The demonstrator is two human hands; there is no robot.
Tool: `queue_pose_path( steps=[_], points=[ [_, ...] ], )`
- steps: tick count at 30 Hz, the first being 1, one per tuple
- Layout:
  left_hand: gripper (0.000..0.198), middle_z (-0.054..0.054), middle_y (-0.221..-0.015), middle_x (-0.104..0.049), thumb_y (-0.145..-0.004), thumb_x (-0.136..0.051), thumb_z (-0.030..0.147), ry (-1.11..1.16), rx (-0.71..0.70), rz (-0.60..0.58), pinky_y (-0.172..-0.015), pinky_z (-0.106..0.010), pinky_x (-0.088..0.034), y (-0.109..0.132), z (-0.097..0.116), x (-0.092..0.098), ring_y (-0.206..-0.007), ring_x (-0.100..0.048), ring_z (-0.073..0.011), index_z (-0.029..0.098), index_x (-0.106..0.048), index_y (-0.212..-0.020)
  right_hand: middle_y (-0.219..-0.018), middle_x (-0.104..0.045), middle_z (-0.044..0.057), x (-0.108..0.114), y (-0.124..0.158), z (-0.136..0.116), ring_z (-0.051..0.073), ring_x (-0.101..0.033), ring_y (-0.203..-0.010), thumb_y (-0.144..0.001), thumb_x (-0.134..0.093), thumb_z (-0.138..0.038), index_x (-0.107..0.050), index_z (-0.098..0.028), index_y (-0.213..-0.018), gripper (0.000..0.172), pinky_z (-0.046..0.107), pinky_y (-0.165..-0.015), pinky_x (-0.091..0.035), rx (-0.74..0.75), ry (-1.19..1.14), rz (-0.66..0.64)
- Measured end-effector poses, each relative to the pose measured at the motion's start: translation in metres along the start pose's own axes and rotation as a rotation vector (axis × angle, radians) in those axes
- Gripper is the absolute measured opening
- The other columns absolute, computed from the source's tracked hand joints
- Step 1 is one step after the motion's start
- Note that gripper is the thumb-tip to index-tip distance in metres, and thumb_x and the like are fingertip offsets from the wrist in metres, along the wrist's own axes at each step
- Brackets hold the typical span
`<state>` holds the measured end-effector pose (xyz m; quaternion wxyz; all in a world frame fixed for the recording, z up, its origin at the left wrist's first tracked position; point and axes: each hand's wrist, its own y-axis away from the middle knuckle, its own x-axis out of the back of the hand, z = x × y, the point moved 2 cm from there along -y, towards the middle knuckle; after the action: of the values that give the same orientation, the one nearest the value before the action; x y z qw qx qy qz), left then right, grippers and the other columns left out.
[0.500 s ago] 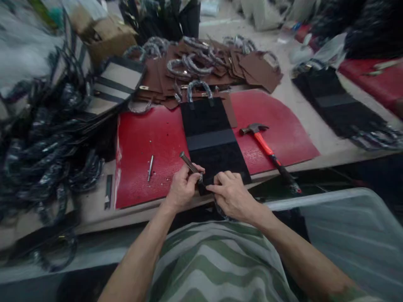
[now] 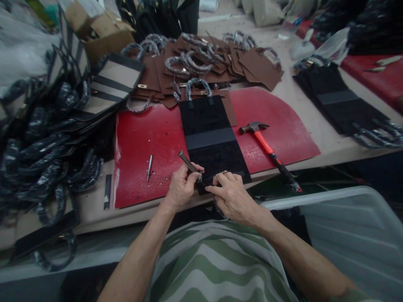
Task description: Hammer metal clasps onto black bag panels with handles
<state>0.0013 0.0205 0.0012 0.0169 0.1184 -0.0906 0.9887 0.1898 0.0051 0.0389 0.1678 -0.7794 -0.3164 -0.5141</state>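
Note:
A black bag panel [image 2: 206,121] lies lengthwise over a red mat, with a plastic-wrapped handle [image 2: 199,87] at its far end. My left hand [image 2: 182,184] is closed around a metal punch [image 2: 186,161], which leans to the left, its lower tip at the panel's near left corner. Beside it, my right hand [image 2: 231,191] grips the near end of the panel, index finger pointing toward the punch tip. Part of another wrapped handle shows beneath the right hand; its fingertips are partly hidden. A claw hammer [image 2: 262,140] with an orange and black grip rests to the right of the panel.
On the red mat [image 2: 135,134] lies a slim metal rod [image 2: 149,167]. Brown bag panels [image 2: 261,69] with wrapped handles are heaped behind. Black panels pile up at left [image 2: 103,98] and right [image 2: 336,96]. A pale plastic bin [image 2: 352,218] stands below the table edge at right.
The view has shifted slightly and become sharper. Both hands keep nearly the same hold and place, and the punch stays at the panel's near corner.

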Motion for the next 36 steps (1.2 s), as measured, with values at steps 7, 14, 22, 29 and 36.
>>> queue_pose_path(
  steps=[7,14,22,29,36],
  points=[
    [0.015,-0.006,-0.098,-0.072,-0.094,-0.052,0.022,-0.019,-0.022,0.0,-0.075,-0.026,-0.054,0.0,0.0,0.0,-0.088,-0.069,-0.0163,0.017,-0.062,-0.104,-0.109,-0.053,0.007,0.0,0.0,-0.001,0.023,-0.042,-0.102,-0.088,-0.054,-0.014,-0.067,-0.024,-0.119,0.036,0.038,-0.081,-0.027,-0.002,0.016,-0.006],
    [0.015,-0.006,-0.101,-0.071,-0.094,-0.052,0.02,-0.098,-0.091,0.008,-0.078,-0.027,-0.054,0.005,0.0,-0.001,-0.09,-0.068,-0.0166,0.019,-0.062,-0.105,-0.113,-0.053,0.009,-0.001,0.002,-0.006,0.026,-0.043,-0.105,-0.085,-0.063,-0.022,-0.065,-0.023,-0.119,0.034,0.042,-0.089,-0.03,-0.027,0.04,0.009],
    [0.013,-0.007,-0.105,-0.071,-0.094,-0.051,0.018,-0.152,-0.203,0.024,-0.082,-0.028,-0.054,0.01,-0.001,-0.003,-0.094,-0.068,-0.0168,0.019,-0.057,-0.105,-0.132,-0.05,0.012,-0.025,0.016,-0.013,0.031,-0.042,-0.121,-0.083,-0.066,-0.023,-0.06,-0.025,-0.13,0.047,0.058,-0.116,-0.011,-0.103,0.063,0.142],
    [0.013,-0.007,-0.106,-0.071,-0.094,-0.05,0.016,-0.271,-0.306,0.046,-0.084,-0.028,-0.055,0.015,0.002,-0.008,-0.095,-0.069,-0.0171,0.019,-0.057,-0.105,-0.144,-0.043,0.015,-0.042,0.024,-0.019,0.034,-0.033,-0.135,-0.089,-0.058,-0.023,-0.059,-0.029,-0.134,0.045,0.061,-0.116,-0.012,-0.208,0.068,0.226],
    [0.015,-0.01,-0.108,-0.069,-0.096,-0.046,0.018,-0.376,-0.349,0.023,-0.09,-0.034,-0.055,0.018,0.003,-0.016,-0.103,-0.067,-0.0195,0.018,-0.057,-0.106,-0.144,-0.045,0.015,-0.038,0.024,-0.019,0.034,-0.035,-0.133,-0.09,-0.055,-0.021,-0.059,-0.027,-0.134,0.044,0.062,-0.115,-0.013,-0.203,0.046,0.219]
  ],
)
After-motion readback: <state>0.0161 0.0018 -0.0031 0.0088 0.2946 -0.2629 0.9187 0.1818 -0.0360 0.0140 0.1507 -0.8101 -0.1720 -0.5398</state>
